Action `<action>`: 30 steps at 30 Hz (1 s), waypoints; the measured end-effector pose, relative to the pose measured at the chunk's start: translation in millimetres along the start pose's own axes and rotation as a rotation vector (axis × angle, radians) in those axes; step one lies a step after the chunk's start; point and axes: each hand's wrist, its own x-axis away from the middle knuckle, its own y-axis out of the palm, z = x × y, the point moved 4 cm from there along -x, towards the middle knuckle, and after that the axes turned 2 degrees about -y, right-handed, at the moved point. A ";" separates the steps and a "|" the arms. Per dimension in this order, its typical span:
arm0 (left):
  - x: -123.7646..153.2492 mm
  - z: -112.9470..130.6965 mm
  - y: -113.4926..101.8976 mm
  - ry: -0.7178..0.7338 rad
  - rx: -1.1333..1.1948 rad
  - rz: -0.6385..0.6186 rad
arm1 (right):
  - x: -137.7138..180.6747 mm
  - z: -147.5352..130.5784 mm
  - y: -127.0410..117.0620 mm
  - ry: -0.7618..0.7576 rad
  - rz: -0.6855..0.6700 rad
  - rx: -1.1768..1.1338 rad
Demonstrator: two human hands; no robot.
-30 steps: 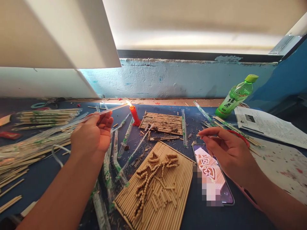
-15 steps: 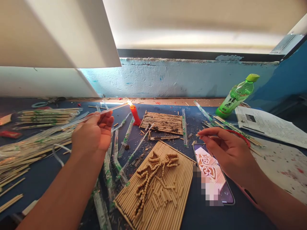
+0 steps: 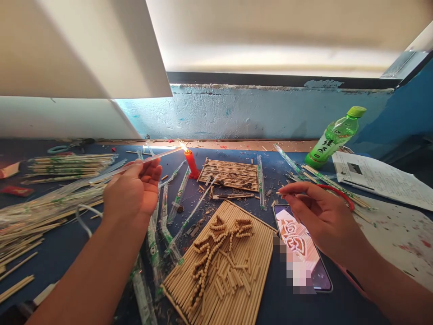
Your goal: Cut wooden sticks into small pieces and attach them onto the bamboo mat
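My left hand (image 3: 135, 185) is closed on a long translucent stick (image 3: 162, 154), which looks like a glue stick. Its far tip is at the flame of a lit red candle (image 3: 191, 163). Above a phone (image 3: 313, 266) showing a picture of a beaded character, my right hand (image 3: 314, 212) pinches a short piece of wooden stick (image 3: 280, 193). Between the hands lies a panel of wooden sticks (image 3: 257, 293) glued side by side. A raised figure of small wooden pieces (image 3: 211, 253) sits on it, beside a pile of loose short stick pieces (image 3: 233, 280).
A smaller stick panel (image 3: 233, 174) and a utility knife (image 3: 233, 196) lie behind the large panel. Chopstick bundles (image 3: 71, 163) and plastic wrappers (image 3: 154, 257) cover the left. At the right stand a green tea bottle (image 3: 334, 137) and a printed paper (image 3: 375, 176).
The view has shifted very slightly. Both hands keep their holds, and the stick's tip stays at the candle flame.
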 end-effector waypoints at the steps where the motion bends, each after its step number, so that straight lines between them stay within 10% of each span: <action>1: 0.1 0.0 -0.2 -0.002 0.001 -0.001 | 0.1 0.1 0.0 0.002 0.000 0.005; 30: 64.9 -32.7 22.7 -0.273 -0.194 -0.339 | -15.0 20.2 10.5 0.015 -0.031 -0.134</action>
